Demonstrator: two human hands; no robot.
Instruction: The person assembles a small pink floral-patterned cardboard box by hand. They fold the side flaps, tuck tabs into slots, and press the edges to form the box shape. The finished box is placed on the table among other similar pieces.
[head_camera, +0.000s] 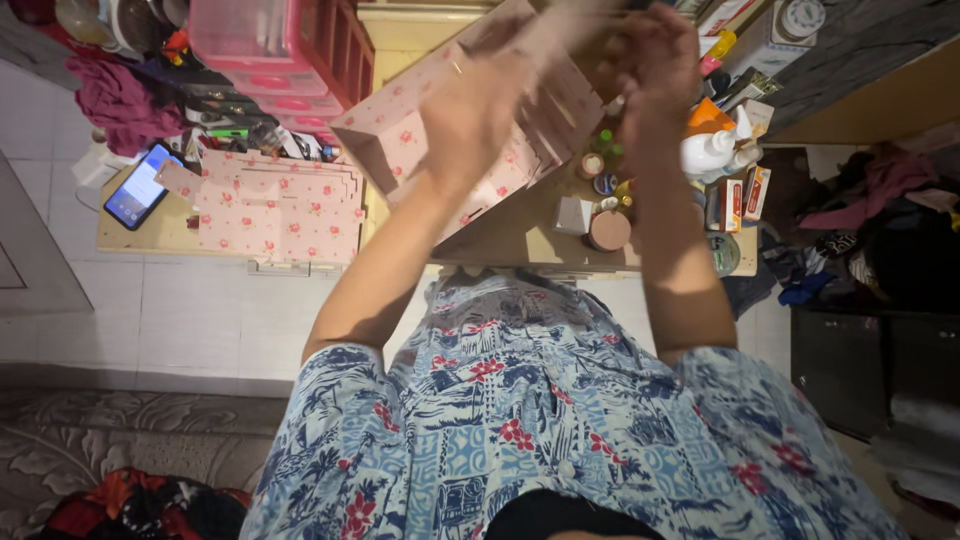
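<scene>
I have both forearms stretched toward the far side, close together. My left hand is blurred, fingers spread; my right hand sits farther off, fingers curled.

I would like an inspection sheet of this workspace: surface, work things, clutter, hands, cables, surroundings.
Surface: low wooden table, crowded on its right part.
Work things: pink floral box, raised above the table; stack of flat pink floral panels lying to the left.
Clutter: small jars, white spray bottle, small cartons, phone with lit screen.
Hands: left hand against the box side; right hand at its upper end; both blurred, grip unclear.
Cables: nothing seen.
Surroundings: white tiled floor, pink plastic drawers, clothes heap on the right.
</scene>
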